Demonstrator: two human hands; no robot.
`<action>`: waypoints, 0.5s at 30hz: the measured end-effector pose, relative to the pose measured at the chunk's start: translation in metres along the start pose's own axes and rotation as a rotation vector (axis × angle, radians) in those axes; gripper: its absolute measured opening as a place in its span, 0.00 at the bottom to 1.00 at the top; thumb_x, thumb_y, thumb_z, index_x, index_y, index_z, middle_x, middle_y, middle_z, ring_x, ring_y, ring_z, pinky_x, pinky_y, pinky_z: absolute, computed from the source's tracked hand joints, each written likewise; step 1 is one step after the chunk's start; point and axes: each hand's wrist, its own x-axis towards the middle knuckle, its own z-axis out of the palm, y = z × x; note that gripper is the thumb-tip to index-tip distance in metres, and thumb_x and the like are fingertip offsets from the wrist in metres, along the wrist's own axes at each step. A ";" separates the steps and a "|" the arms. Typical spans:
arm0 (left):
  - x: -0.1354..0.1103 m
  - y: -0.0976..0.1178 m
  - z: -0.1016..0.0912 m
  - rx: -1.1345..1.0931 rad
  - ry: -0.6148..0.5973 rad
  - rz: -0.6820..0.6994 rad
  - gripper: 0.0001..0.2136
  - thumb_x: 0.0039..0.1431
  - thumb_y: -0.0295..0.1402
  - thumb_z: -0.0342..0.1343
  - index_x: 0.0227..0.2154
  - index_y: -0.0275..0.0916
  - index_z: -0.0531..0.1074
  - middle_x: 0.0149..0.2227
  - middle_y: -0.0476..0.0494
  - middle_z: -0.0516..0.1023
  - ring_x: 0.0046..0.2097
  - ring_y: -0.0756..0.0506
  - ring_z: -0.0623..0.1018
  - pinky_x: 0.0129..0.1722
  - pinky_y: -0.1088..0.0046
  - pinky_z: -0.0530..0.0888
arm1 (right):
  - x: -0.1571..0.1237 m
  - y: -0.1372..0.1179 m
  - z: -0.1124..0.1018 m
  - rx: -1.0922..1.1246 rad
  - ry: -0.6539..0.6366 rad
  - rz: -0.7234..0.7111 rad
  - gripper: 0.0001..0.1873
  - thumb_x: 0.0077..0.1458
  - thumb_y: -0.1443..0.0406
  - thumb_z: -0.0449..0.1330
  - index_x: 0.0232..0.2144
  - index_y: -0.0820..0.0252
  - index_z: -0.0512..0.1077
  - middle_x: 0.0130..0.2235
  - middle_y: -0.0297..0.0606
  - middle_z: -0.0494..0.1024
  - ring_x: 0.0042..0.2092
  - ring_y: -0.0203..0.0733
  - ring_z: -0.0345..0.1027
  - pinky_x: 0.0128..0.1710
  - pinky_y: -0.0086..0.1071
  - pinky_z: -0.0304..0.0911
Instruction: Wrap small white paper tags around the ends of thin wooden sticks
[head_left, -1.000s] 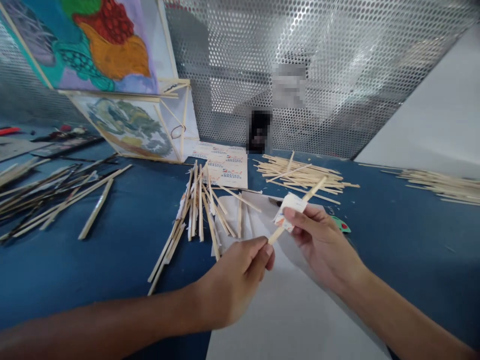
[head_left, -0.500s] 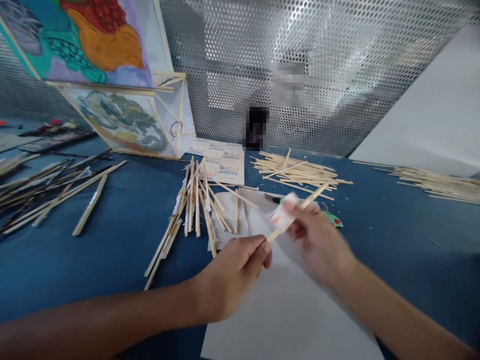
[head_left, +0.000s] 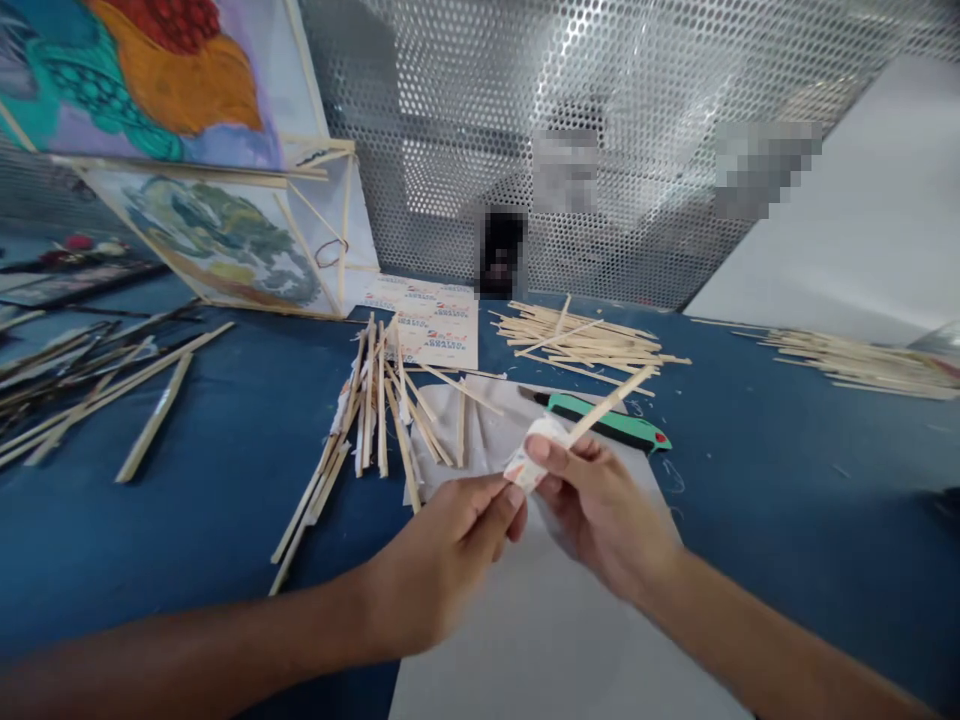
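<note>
Where the wooden stick (head_left: pixel 616 400) is held: above the pale sheet (head_left: pixel 540 640), slanting.
Left hand (head_left: pixel 454 545): grasping the stick's lower end.
Right hand (head_left: pixel 604 500): pinching printed paper (head_left: pixel 520 470) against the stick.
Green knife (head_left: pixel 636 427): just beyond the right hand.

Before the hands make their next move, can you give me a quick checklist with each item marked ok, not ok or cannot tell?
1. Stick secured: ok, the left hand grips its lower part.
2. Folded abrasive in hand: ok, the right hand pinches it on the stick.
3. Room between the folded abrasive and the left hand: not ok, it sits right up against that hand's fingers.
4. White paper beneath: ok, spread on the blue table.
5. Knife well aside: not ok, it lies partly on the white paper, just beyond the right hand.
6. Stick's lower tip: cannot tell, hidden in the left hand.
</note>
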 end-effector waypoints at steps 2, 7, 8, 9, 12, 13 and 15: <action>0.000 0.000 0.000 0.010 -0.005 0.014 0.22 0.71 0.51 0.41 0.29 0.40 0.63 0.20 0.58 0.53 0.21 0.53 0.55 0.20 0.76 0.55 | 0.000 0.000 -0.001 0.038 0.060 0.019 0.18 0.37 0.61 0.78 0.17 0.60 0.73 0.19 0.28 0.65 0.22 0.28 0.53 0.22 0.27 0.54; 0.000 0.000 -0.002 0.033 -0.013 0.010 0.21 0.71 0.52 0.41 0.29 0.40 0.63 0.20 0.57 0.55 0.21 0.53 0.56 0.20 0.76 0.55 | 0.002 0.002 -0.001 0.021 0.053 -0.014 0.16 0.38 0.60 0.78 0.18 0.60 0.74 0.20 0.29 0.67 0.23 0.29 0.52 0.21 0.28 0.51; 0.000 -0.001 -0.002 0.027 -0.008 0.006 0.21 0.71 0.52 0.41 0.29 0.40 0.63 0.20 0.57 0.55 0.21 0.53 0.56 0.20 0.76 0.55 | 0.002 0.002 -0.001 0.004 0.028 0.003 0.17 0.38 0.60 0.78 0.18 0.60 0.74 0.19 0.29 0.66 0.22 0.29 0.51 0.21 0.28 0.50; 0.001 -0.001 -0.001 0.018 -0.006 0.005 0.22 0.71 0.52 0.41 0.29 0.40 0.63 0.20 0.58 0.54 0.21 0.53 0.55 0.20 0.76 0.55 | 0.003 0.003 -0.001 0.003 0.040 -0.011 0.18 0.37 0.60 0.78 0.17 0.60 0.73 0.19 0.28 0.65 0.22 0.28 0.49 0.20 0.28 0.49; 0.001 -0.002 -0.001 -0.011 -0.005 0.005 0.22 0.71 0.52 0.40 0.29 0.41 0.62 0.19 0.59 0.51 0.20 0.53 0.53 0.20 0.76 0.54 | 0.004 0.003 -0.001 0.030 0.110 -0.048 0.18 0.36 0.60 0.79 0.17 0.59 0.73 0.18 0.27 0.65 0.21 0.28 0.50 0.19 0.27 0.48; 0.000 -0.002 0.000 -0.016 -0.008 0.005 0.21 0.71 0.51 0.40 0.29 0.41 0.62 0.19 0.59 0.51 0.21 0.53 0.53 0.20 0.77 0.54 | 0.004 0.003 -0.001 0.016 0.089 -0.034 0.18 0.37 0.60 0.78 0.17 0.59 0.73 0.19 0.27 0.65 0.21 0.28 0.51 0.19 0.27 0.49; 0.000 -0.003 0.001 -0.029 -0.009 0.002 0.21 0.71 0.51 0.40 0.30 0.41 0.62 0.20 0.59 0.51 0.21 0.53 0.53 0.20 0.77 0.53 | 0.003 0.001 -0.001 -0.030 0.047 -0.051 0.18 0.37 0.59 0.78 0.17 0.60 0.73 0.19 0.28 0.65 0.21 0.28 0.51 0.19 0.27 0.51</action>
